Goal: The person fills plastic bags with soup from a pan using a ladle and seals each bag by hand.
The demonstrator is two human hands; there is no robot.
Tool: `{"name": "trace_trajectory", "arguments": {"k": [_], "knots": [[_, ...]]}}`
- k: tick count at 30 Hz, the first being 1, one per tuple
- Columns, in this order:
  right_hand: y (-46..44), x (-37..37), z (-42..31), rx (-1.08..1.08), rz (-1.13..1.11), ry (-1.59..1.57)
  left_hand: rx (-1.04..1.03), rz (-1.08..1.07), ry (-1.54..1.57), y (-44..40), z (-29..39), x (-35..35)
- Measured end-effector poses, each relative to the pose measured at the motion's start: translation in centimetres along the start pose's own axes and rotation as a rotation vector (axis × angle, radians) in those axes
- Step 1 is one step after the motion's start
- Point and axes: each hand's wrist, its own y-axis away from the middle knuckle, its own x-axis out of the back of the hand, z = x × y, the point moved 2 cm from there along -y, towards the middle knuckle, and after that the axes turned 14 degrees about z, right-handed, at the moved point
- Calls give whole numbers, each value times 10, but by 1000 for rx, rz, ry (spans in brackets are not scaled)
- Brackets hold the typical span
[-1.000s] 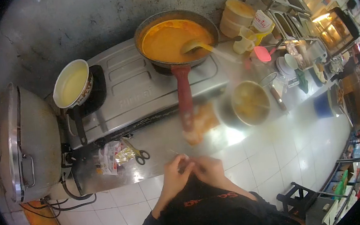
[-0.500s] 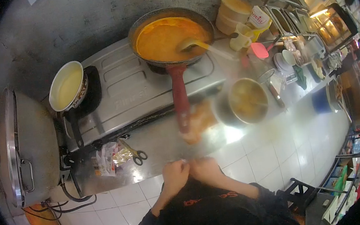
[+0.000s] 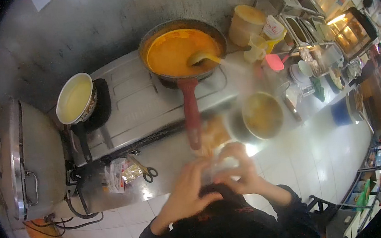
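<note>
Both of my hands are raised in front of my dark top, close to the counter's front edge, and motion blur softens their outlines. My left hand (image 3: 190,188) is open, its thumb stretched away from the bent fingers. Opposite it, my right hand (image 3: 239,170) is open too, with curved fingers and a gap between thumb and forefinger. A faint greyish patch lies between the hands; whether it is a clear object I cannot tell. Beyond them, a large pan (image 3: 189,84) of orange sauce sits on the stove, its red handle towards me. A ladle (image 3: 202,57) rests in the sauce.
To the left, a small pot (image 3: 91,107) holds pale liquid. Scissors (image 3: 148,171) and plastic packets (image 3: 117,176) lie on the counter (image 3: 172,163). Right of the red handle stands a metal bowl (image 3: 281,113). Tubs and a jug (image 3: 255,49) stand behind. A large lidded appliance (image 3: 42,159) stands far left.
My hands were close together and closed near my body; now they have risen towards the counter, moved apart and opened. The view has tilted slightly upward.
</note>
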Motion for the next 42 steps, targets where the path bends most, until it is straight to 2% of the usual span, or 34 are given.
{"name": "trace_trajectory", "arguments": {"k": [3, 5, 7, 9, 11, 12, 13, 15, 16, 17, 18, 19, 21, 23, 24, 25, 26, 27, 28, 29, 30, 31, 32, 33, 35, 37, 39, 42], "knots": [[-35, 25, -8, -23, -29, 33, -134, 177, -112, -18, 23, -6], [-59, 35, -8, 14, 0, -43, -136, 93, -75, -28, 17, -5], [-74, 46, 0, -305, 39, -163, -193, 162, -103, -43, 24, -1], [-86, 52, 17, -317, 71, -241, -308, 310, -116, -59, 35, 8], [-107, 65, 30, -372, 36, -376, -338, 298, -89, -79, 38, 27], [-117, 72, 31, -472, 38, -515, -362, 273, -62, -91, 37, 34], [-126, 76, 34, -457, 35, -511, -374, 283, -60, -108, 36, 38], [-143, 80, 37, -354, -197, -409, -30, 132, 395, -145, 30, 38], [-155, 76, 30, -165, -268, -283, -38, 139, 400, -163, 27, 32], [-163, 71, 30, -153, -271, -275, 77, -180, 446, -180, 19, 13], [-170, 66, 27, 31, -350, -158, 191, -501, 481, -190, 10, -3], [-176, 63, 26, 214, -424, -39, 177, -496, 483, -198, 0, -10], [-187, 64, 33, 175, -424, -3, 289, -662, 571, -212, -10, -22], [-201, 67, 43, 313, -229, 27, 301, -588, 556, -224, -10, -15], [-210, 70, 53, 314, -226, 29, 255, -464, 556, -231, -13, -12], [-221, 79, 65, 327, -159, 184, 211, -339, 555, -237, -16, -8], [-228, 86, 79, 340, -93, 339, 210, -339, 555, -239, -16, -5], [-228, 87, 96, 341, -95, 339, 142, -160, 501, -240, -15, 2], [-225, 85, 118, 327, -171, 590, 74, 20, 444, -242, -15, 9], [-223, 84, 137, 306, -249, 839, 80, 23, 441, -244, -20, 16], [-224, 84, 147, 305, -254, 831, -158, 69, 189, -245, -23, 27], [-224, 82, 158, 249, -413, 940, -390, 112, -68, -245, -24, 33], [-224, 82, 167, 190, -576, 1046, -381, 114, -72, -243, -25, 37], [-226, 84, 170, 190, -584, 1037, -332, 126, -110, -240, -22, 41], [-234, 91, 168, 461, -496, 1110, -275, 137, -151, -234, -19, 48], [-245, 98, 175, 486, -493, 1092, -141, 159, -182, -229, -20, 55], [-260, 107, 179, 672, -316, 999, -127, 130, -217, -225, -17, 62], [-274, 108, 190, 666, -289, 1028, -99, 96, -259, -215, -21, 68]]}}
